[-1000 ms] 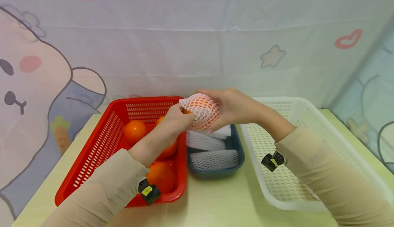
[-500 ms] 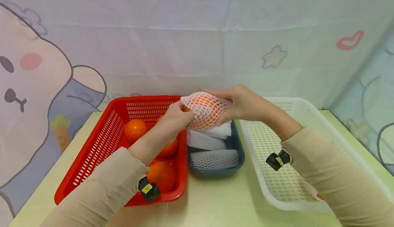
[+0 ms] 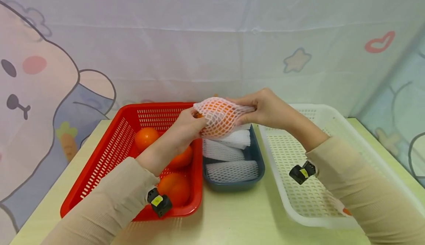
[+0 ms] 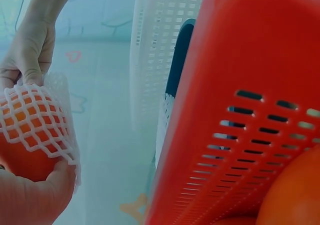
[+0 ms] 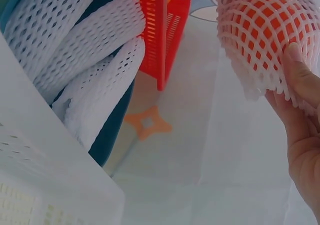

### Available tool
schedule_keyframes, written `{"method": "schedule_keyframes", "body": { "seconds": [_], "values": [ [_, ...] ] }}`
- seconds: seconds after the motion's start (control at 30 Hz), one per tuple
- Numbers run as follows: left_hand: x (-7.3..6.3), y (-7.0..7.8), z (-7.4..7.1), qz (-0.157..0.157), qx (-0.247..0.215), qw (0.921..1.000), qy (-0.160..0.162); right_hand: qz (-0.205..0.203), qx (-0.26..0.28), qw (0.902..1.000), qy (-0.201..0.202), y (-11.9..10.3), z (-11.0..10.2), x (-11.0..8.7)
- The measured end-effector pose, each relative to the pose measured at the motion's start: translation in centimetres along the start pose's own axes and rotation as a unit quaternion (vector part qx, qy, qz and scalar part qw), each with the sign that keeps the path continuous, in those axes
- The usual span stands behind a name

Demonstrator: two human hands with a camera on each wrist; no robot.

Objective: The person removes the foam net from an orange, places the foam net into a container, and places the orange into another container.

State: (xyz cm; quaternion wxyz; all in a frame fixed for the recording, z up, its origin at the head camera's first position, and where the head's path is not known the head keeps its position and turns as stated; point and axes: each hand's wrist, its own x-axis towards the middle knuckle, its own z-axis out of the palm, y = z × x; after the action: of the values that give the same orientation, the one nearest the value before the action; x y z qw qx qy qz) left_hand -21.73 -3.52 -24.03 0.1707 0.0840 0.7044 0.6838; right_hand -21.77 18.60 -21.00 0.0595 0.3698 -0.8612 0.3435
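An orange (image 4: 30,160) is held up above the blue tray, with a white foam net sleeve (image 3: 217,117) stretched over most of it. My left hand (image 3: 180,130) grips the orange and the sleeve's edge from the left; in the left wrist view the bare end of the fruit shows beside the thumb. On the other side my right hand (image 3: 270,108) pinches the gathered right end of the sleeve between thumb and fingers, as the right wrist view also shows. Part of the left fingers is hidden behind the fruit.
A red basket (image 3: 198,197) on the left holds several oranges (image 3: 174,189). Between the baskets, a blue tray (image 3: 234,186) holds several foam net sleeves (image 3: 232,171). At the right stands a white basket (image 3: 305,221), with a netted orange (image 3: 346,211) partly hidden by my right sleeve.
My right hand has moved right and slightly up, drawing the net's right end out from the orange. The left hand stays nearly in place, still holding the fruit.
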Motion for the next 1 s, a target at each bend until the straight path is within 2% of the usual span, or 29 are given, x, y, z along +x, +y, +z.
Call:
{"method": "schedule_keyframes", "body": {
  "seconds": [0.3,0.6,0.83,1.0],
  "values": [
    [-0.3,0.4,0.0,0.010,0.002,0.9999,-0.002,0.029,0.027,0.9990,0.018,0.2,-0.1,-0.6],
    [-0.4,0.3,-0.6,0.023,0.001,0.9997,-0.010,0.047,0.017,0.9982,0.032,0.4,-0.1,-0.6],
    [-0.5,0.3,-0.6,0.021,-0.010,0.9997,-0.012,0.069,0.018,0.9968,0.037,0.8,-0.3,-0.9],
    [-0.5,0.3,-0.9,0.021,-0.001,0.9997,-0.016,0.078,0.014,0.9962,0.035,1.0,-0.5,-1.3]
  ]
}}
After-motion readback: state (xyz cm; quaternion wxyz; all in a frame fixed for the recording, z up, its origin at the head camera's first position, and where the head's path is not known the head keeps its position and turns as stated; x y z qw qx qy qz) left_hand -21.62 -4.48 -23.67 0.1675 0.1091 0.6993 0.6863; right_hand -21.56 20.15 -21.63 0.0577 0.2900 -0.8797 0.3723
